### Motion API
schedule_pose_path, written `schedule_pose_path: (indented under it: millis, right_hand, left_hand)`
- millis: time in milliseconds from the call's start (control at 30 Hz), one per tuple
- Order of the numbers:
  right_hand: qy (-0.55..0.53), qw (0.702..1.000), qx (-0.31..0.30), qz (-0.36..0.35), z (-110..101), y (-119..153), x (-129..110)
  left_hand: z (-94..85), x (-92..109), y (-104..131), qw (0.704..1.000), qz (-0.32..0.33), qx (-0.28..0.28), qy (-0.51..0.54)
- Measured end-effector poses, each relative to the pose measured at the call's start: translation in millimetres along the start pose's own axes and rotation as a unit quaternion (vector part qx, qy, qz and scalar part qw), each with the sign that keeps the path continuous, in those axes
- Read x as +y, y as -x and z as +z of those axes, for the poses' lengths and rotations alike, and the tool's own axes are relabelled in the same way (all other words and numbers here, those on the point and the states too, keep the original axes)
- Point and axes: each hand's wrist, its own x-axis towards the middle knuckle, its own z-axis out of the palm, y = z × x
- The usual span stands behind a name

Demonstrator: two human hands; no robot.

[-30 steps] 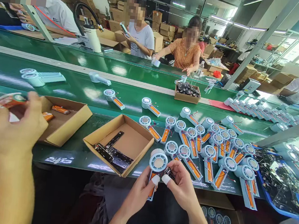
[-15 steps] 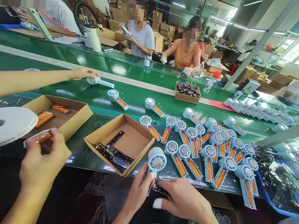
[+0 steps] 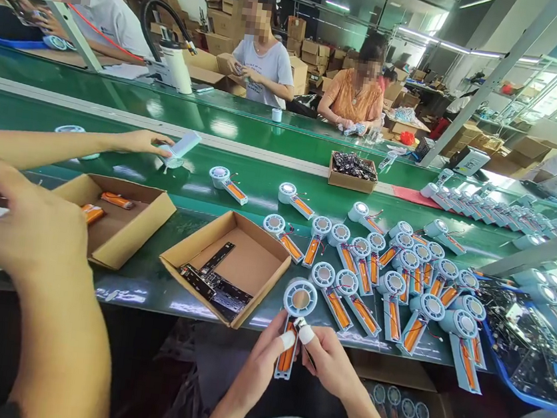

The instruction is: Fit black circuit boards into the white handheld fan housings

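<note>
Cardboard boxes (image 3: 315, 53) crowd behind the green bench (image 3: 208, 120).

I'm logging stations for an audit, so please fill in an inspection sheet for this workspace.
Surface: green bench, glossy
Things: held fan; loose fans with orange inserts; black boards in cardboard tray
Clutter: fans crowded together; blue tray heaped with dark parts
Hands: left hand grips held fan; right hand pinches small dark piece, mostly hidden
Cables: thin wires beside several fans; red line at upper left
Surroundings: people across the belt; co-worker's hand at left
</note>
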Motion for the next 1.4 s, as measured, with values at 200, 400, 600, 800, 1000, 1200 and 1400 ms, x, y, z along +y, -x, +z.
schedule_pose_path:
  millis: [200,400,600,800,1000,1200,1400]
  right_hand:
    - [-0.057,0.998,0.037,0.001,6,8,-6]
    - [0.052,0.987,0.128,-0.084,16,33,-1]
    - [0.200,0.942,0.233,-0.134,29,31,17]
    - [0.474,0.848,0.222,-0.086,37,23,13]
    - [0.621,0.771,0.139,0.007,42,23,10]
    - [0.608,0.770,0.163,-0.102,37,19,19]
    - [0.575,0.793,0.172,-0.108,27,13,39]
  left_hand:
    - [12.2,16,5,0.993,0.064,-0.005,-0.101]
    - [15.7,1,-4,0.983,0.057,0.105,-0.141]
    - [24.1,3,-5,0.991,0.031,0.083,-0.097]
    - [30.3,-6,-1,0.990,0.057,0.087,-0.098]
    - [24.4,-14,-5,0.990,0.064,0.094,-0.088]
    - [22.4,-10,-8,0.992,0.051,0.080,-0.083]
    - [9.6,25,-9,0.957,0.058,-0.037,-0.282]
